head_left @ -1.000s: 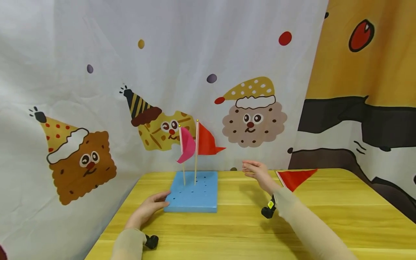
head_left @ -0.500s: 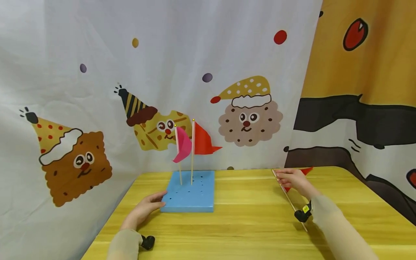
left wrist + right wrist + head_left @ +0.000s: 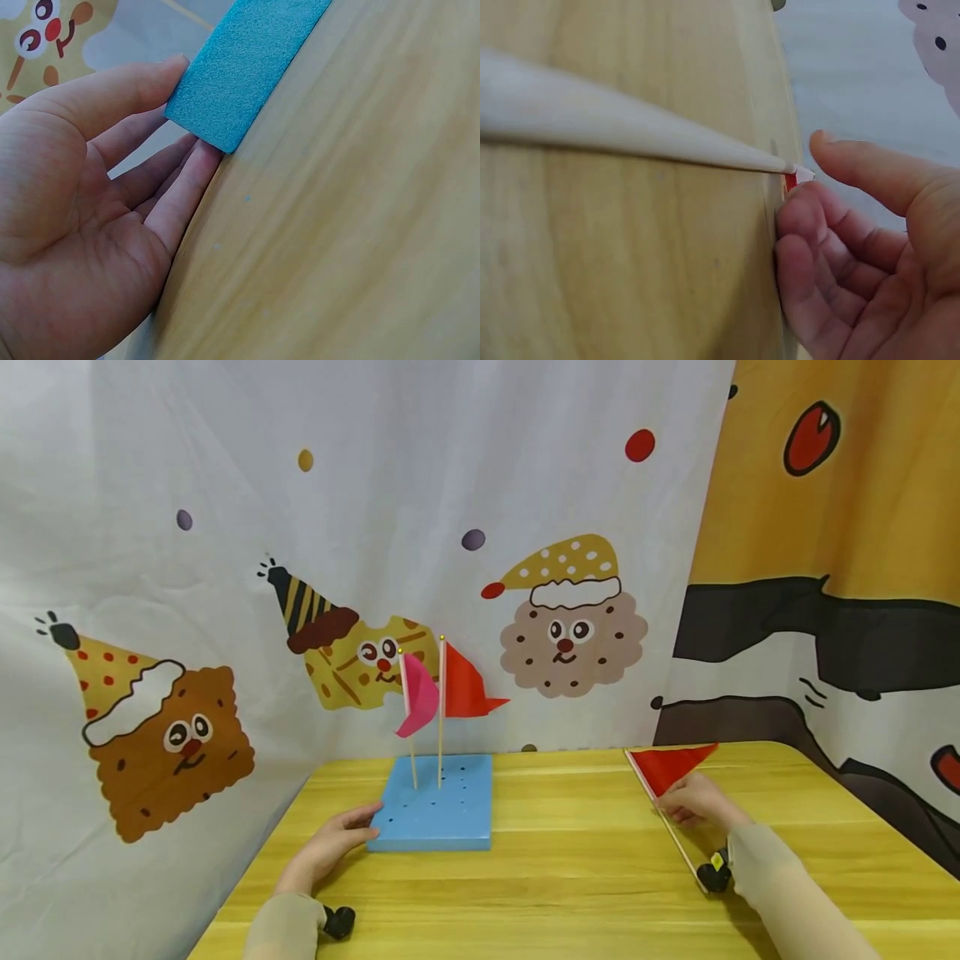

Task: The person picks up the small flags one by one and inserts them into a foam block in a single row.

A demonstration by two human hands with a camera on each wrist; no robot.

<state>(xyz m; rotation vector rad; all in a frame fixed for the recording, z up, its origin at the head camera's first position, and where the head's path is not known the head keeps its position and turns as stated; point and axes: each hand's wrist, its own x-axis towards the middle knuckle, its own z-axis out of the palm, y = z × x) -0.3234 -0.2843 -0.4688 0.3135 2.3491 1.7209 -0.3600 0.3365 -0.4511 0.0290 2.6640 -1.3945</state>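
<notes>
My left hand (image 3: 326,847) holds the left edge of a blue foam block (image 3: 450,827). In the left wrist view its thumb touches the upper edge of the foam block (image 3: 240,71), with fingers at the lower edge. Two flags stand in the block: a pink flag (image 3: 422,696) and a taller red flag (image 3: 463,683). On the table at right lies another red flag (image 3: 670,767), its wooden stick pointing toward me. My right hand (image 3: 697,802) is at this stick just below the cloth. The right wrist view shows the stick (image 3: 630,124) beside curled fingers, the thumb apart from it.
The blocks and flag rest on a yellow wood-grain table (image 3: 562,860). Small holes dot the block's top. Behind the table hangs a white curtain (image 3: 420,468) printed with cartoon biscuits. Black cameras sit on both wrists.
My right hand has gone right to the lying red flag, then down along its stick, uncovering the cloth. The left hand stays at the block. The view has shifted slightly right.
</notes>
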